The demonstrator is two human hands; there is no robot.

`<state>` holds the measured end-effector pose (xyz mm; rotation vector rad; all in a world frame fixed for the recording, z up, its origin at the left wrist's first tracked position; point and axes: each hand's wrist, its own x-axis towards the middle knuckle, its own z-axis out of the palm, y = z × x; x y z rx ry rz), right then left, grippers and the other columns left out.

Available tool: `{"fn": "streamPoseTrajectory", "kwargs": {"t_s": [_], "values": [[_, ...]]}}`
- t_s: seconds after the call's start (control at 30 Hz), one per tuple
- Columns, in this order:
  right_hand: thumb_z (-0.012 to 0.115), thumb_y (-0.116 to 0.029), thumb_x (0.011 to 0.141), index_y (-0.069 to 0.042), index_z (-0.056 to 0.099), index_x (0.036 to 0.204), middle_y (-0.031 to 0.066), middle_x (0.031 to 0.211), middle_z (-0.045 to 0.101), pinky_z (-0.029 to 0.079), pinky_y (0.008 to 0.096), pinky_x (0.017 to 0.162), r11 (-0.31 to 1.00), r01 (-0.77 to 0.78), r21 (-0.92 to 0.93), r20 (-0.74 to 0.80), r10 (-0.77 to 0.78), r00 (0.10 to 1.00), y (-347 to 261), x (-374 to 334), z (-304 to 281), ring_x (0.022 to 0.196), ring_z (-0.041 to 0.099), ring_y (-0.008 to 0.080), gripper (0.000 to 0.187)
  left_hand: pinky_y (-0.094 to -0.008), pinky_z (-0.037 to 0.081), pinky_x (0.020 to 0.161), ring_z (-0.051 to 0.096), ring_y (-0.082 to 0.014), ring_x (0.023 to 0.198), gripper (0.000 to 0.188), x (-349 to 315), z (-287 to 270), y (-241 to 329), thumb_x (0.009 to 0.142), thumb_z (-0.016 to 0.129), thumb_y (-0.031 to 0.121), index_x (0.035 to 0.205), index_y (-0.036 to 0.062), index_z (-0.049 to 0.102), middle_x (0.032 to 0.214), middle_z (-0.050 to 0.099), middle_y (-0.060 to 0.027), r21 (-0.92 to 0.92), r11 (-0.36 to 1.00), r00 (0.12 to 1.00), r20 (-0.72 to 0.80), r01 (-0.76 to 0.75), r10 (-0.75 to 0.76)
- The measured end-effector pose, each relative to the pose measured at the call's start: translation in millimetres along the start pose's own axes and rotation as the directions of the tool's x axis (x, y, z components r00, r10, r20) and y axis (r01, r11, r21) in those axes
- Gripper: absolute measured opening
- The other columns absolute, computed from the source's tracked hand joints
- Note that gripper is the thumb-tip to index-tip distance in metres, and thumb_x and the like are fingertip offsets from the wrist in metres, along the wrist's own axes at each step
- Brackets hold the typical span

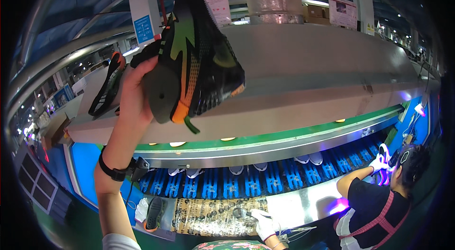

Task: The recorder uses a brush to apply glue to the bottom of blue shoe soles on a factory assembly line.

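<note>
My left hand (137,91) is closed around a black mesh shoe upper (196,56), raised before the grey machine hood (308,70). My gloved right hand (263,221) pinches a small metal tool (241,213) over the patterned mat (208,217).

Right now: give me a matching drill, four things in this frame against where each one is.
Things:
1. shoe upper
2. left hand
3. right hand
4. co-worker

Places:
A. low centre, white-gloved, at the patterned mat
B. far right, at the blue conveyor
C. raised, gripping the upper's heel end
D. held up before the grey machine hood

Pairs: 1-D, 2-C, 3-A, 4-B
</note>
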<state>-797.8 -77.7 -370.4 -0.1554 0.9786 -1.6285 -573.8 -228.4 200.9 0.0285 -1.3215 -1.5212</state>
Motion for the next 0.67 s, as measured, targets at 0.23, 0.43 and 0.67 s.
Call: {"fn": "streamPoseTrajectory", "kwargs": {"t_s": [0.23,0.43,0.67], "values": [[0.074,0.005,0.085,0.004,0.072,0.106,0.0108,0.099,0.073,0.058,0.0300,0.075,0.997,0.070,-0.031,0.027,-0.070,0.997,-14,-18,6,0.089,0.070,0.0212,0.021,-0.0384,0.056,0.095,0.070,-0.0260,0.107,0.037,-56,10,-2,0.096,0.056,0.007,0.132,-0.0024,0.057,0.121,0.069,-0.0151,0.013,0.972,0.969,0.072,-0.236,0.235],[0.075,0.004,0.083,0.006,0.073,0.110,0.0136,0.105,0.075,0.057,0.0317,0.085,0.986,0.142,-0.086,0.053,-0.137,0.989,-2,-19,-6,0.095,0.071,0.0224,0.027,-0.0387,0.052,0.102,0.063,-0.0266,0.118,0.053,-100,6,-22,0.088,0.056,0.002,0.141,-0.0017,0.048,0.133,0.060,-0.0158,0.083,0.972,0.975,0.019,-0.221,0.220],[0.072,0.002,0.087,0.006,0.072,0.113,0.0133,0.109,0.074,0.057,0.0321,0.088,0.987,0.162,-0.025,0.104,-0.158,0.982,23,-30,-37,0.099,0.070,0.0223,0.026,-0.0308,0.044,0.103,0.058,-0.0189,0.116,0.061,-144,14,-75,0.079,0.062,0.005,0.137,-0.0038,0.048,0.127,0.058,-0.0124,0.224,0.970,0.996,0.038,-0.091,0.085]]}}
